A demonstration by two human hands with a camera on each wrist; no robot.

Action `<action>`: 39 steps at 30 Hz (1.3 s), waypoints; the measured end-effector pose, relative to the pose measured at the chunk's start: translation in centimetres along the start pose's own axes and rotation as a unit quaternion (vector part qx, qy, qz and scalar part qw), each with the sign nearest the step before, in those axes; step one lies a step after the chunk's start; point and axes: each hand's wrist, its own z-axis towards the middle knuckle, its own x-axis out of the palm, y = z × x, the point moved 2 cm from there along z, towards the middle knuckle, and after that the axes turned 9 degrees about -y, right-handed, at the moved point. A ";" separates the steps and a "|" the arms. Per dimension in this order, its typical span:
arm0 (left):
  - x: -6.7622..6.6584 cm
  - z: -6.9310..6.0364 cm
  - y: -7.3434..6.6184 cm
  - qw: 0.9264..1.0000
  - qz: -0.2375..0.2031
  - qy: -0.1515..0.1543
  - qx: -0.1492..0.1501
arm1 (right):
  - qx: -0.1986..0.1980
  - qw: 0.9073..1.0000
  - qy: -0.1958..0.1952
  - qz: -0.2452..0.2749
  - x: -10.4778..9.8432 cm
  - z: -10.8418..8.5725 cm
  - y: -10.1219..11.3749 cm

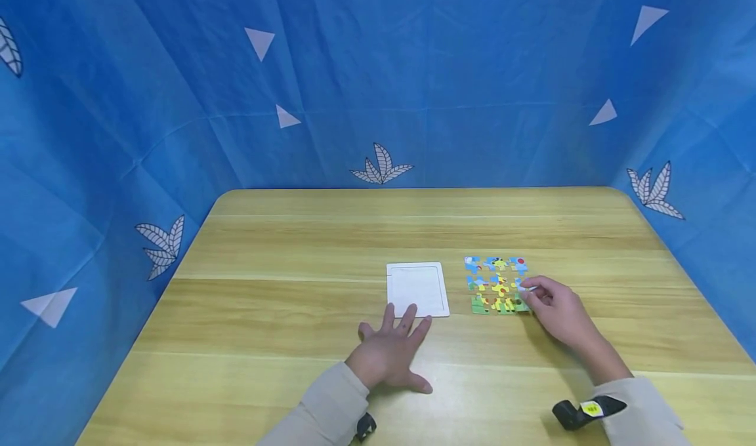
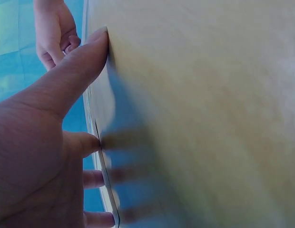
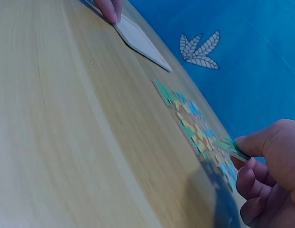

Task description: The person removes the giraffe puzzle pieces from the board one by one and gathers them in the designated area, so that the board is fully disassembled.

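A square white puzzle tray [image 1: 417, 290] with a thin line along its border lies flat on the table. My left hand [image 1: 391, 355], fingers spread, touches the tray's near edge with its fingertips. To the right of the tray, several jigsaw pieces [image 1: 499, 285] in blue, yellow, red and green are laid out in rows with small gaps. Over the right side of these rows, my right hand [image 1: 560, 311] pinches one puzzle piece [image 3: 232, 149] between thumb and fingers. Green shows on its face in the right wrist view, and it is tilted above the others.
The wood-grain table [image 1: 283, 315] has rounded far corners. A blue cloth [image 1: 472, 72] with white triangles and leaf prints hangs behind it and along both sides. A black strap [image 1: 590, 412] is at the right sleeve.
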 end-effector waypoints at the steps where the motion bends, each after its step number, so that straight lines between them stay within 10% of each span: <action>1: 0.0 0.0 0.0 1.000 0.000 0.000 0.000 | 0.000 1.000 -0.002 -0.001 -0.1 0.0 -0.2; 39: 0.1 0.2 0.2 1.000 -0.014 0.001 -0.005 | 0.004 0.994 -0.021 -0.111 0.0 -0.3 -1.9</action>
